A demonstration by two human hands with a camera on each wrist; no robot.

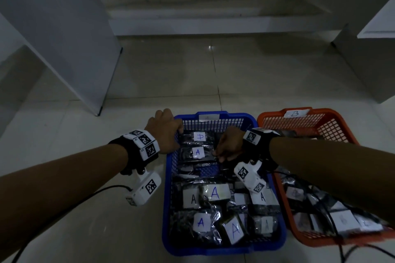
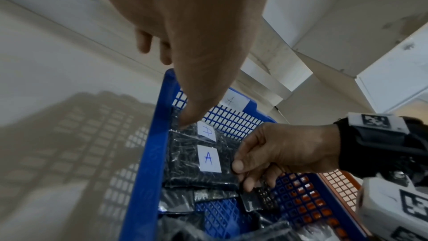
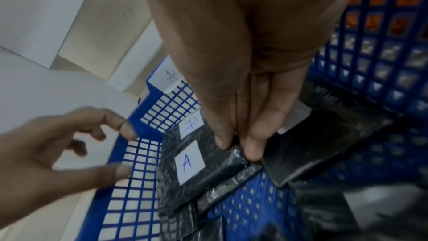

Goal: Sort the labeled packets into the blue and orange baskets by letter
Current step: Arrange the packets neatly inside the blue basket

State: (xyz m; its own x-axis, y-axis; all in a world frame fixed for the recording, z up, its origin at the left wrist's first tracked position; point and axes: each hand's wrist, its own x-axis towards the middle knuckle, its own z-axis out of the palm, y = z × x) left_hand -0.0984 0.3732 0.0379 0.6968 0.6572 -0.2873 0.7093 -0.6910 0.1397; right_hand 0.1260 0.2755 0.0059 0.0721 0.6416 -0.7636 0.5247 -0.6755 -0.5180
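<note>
A blue basket [image 1: 168, 194] tagged A holds several black packets with white A labels. To its right stands an orange basket [image 1: 329, 126] tagged B, with packets [image 1: 343, 221] inside. My right hand [image 1: 222, 151] reaches into the blue basket's far half. Its thumb and fingers pinch the right edge of an A packet [image 1: 197, 152], also seen in the wrist views [image 2: 203, 162] [image 3: 188, 162]. My left hand [image 1: 168, 130] hovers at the basket's far left corner with fingers loosely spread [image 3: 69, 144], its thumb pointing down at the corner [image 2: 187, 116]. It holds nothing.
Another A packet [image 1: 199, 136] lies just behind the pinched one. A bare patch of basket floor [image 1: 208, 170] shows mid-basket. More A packets [image 1: 213, 193] fill the near half. White cabinet panels [image 1: 64, 38] stand on the tiled floor at left and right. Cables trail from both wrists.
</note>
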